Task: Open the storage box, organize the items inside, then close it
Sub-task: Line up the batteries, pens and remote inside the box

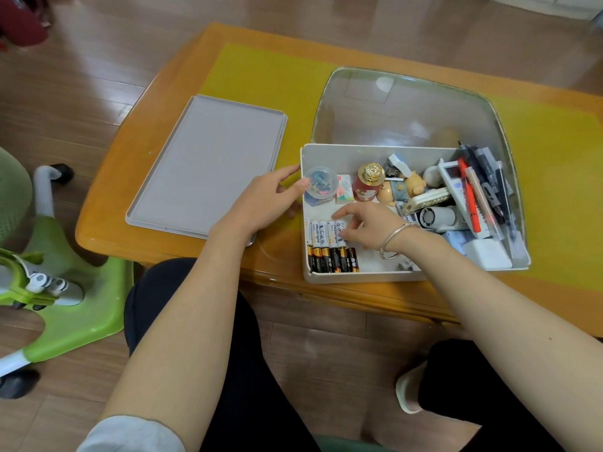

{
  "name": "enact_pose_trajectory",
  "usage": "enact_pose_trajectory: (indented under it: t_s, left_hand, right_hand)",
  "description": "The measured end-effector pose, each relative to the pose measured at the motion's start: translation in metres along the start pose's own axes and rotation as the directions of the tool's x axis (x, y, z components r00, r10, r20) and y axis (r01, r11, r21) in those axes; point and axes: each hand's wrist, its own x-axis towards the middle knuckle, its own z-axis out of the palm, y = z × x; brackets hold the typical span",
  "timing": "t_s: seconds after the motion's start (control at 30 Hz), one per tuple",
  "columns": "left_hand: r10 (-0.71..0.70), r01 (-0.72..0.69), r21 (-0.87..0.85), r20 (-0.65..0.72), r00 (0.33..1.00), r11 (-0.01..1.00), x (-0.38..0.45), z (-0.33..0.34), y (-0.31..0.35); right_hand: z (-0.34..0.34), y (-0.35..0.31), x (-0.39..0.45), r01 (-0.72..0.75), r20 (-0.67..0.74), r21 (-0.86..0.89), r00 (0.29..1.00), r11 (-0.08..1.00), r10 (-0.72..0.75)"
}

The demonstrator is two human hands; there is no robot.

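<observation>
Nine or so batteries (329, 246) lie in two rows in the near left corner of the open box (359, 277), long axes running from the person toward the far wall; the far row is white and reads "Heybright", the near row is black and gold with print too small to read. The right hand (365, 223) reaches into the box, its fingertips resting on the white batteries with the fingers only loosely bent, gripping nothing. The left hand (267, 199) steadies the box's left wall, thumb and forefinger around a round clear tub (321, 182) of coloured clips. The grey lid (208, 164) lies flat on the table (107, 203) to the left, long axis slanting away. Pens (483, 187) lean along the right wall, pointing away. The wrist hides some small items, and the box's right end is a jumble that is hard to make out.
</observation>
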Motion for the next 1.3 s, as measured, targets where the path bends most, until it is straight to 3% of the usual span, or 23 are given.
enact_pose_trajectory:
  t_s: [0.2,0.3,0.7,0.93,1.03,1.2,1.3]
  left_hand:
    - [0.002,-0.002,0.007,-0.001,1.000,1.000,0.000,0.000,0.000]
    - [0.001,-0.001,-0.001,-0.001,1.000,1.000,-0.001,0.000,0.000]
    - [0.008,-0.008,0.025,-0.001,1.000,1.000,0.000,0.000,-0.002]
    - [0.004,-0.004,0.021,0.001,1.000,1.000,0.000,0.000,-0.003]
    - [0.001,-0.001,0.015,0.004,1.000,1.000,0.000,0.000,-0.001]
    - [-0.005,0.005,0.028,-0.005,1.000,1.000,-0.001,0.001,0.001]
    - [-0.011,0.011,0.027,-0.004,1.000,1.000,-0.001,0.001,0.002]
  right_hand:
    - [-0.019,0.010,-0.017,0.044,0.005,-0.030,0.999,0.999,-0.044]
    - [-0.030,0.020,-0.027,0.016,-0.019,-0.138,1.000,0.990,-0.018]
    - [-0.040,0.038,-0.044,-0.064,0.227,-0.555,0.948,0.829,0.225]
    - [-0.036,0.039,-0.041,-0.035,0.274,-0.696,0.911,0.718,0.310]
    - [-0.033,0.041,-0.041,-0.036,0.260,-0.701,0.917,0.712,0.302]
    - [-0.022,0.043,-0.035,-0.025,0.175,-0.585,0.972,0.810,0.156]
    - [-0.017,0.041,-0.029,-0.056,0.135,-0.580,0.977,0.813,0.164]
